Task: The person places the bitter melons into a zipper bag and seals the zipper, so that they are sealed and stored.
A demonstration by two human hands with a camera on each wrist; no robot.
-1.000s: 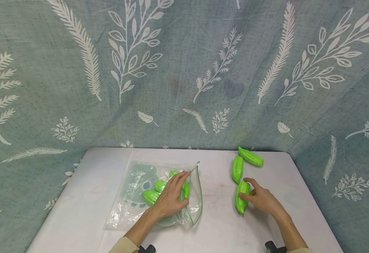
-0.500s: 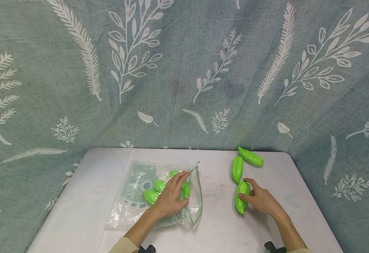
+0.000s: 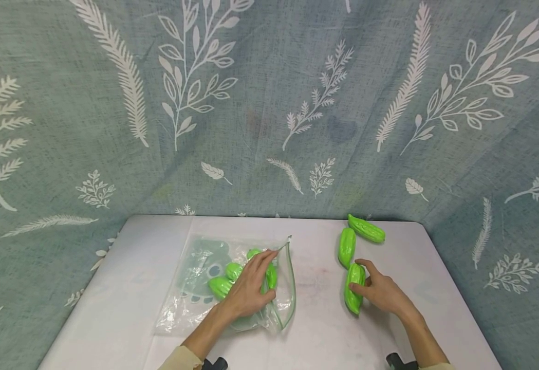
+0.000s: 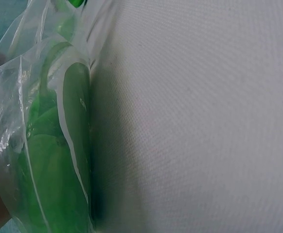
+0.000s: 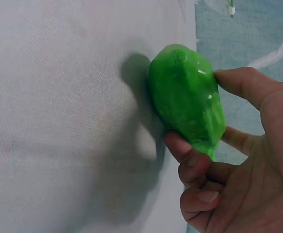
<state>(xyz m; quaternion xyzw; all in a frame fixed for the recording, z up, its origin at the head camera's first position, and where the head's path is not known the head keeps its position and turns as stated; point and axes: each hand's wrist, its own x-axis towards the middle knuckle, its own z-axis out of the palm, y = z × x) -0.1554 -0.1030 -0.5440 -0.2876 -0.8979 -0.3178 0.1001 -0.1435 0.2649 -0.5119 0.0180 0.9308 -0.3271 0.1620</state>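
Observation:
A clear zip bag (image 3: pixel 190 303) with a green zip edge lies on the left of the white table, several green bitter melons (image 3: pixel 220 288) inside it. Spread over the bag near its mouth is my left hand (image 3: pixel 248 290), fingers fairly straight, covering part of the melons. In the left wrist view the bag (image 4: pixel 5 111) shows close up, with only a bit of that hand at the edge. On the right, my right hand (image 3: pixel 385 293) pinches a bitter melon (image 3: pixel 354 295) between thumb and fingers. The right wrist view shows this melon (image 5: pixel 185 92) from its end, its shadow on the table.
Two more bitter melons lie just beyond the held one, one upright in view (image 3: pixel 347 248) and one slanted (image 3: pixel 366 229) near the table's back edge. A patterned blue-green cloth (image 3: pixel 260 103) hangs behind the white table (image 3: pixel 315 329).
The near end of the bitter melon in my right hand has shifted slightly to the right. My left hand and the bag have stayed in place.

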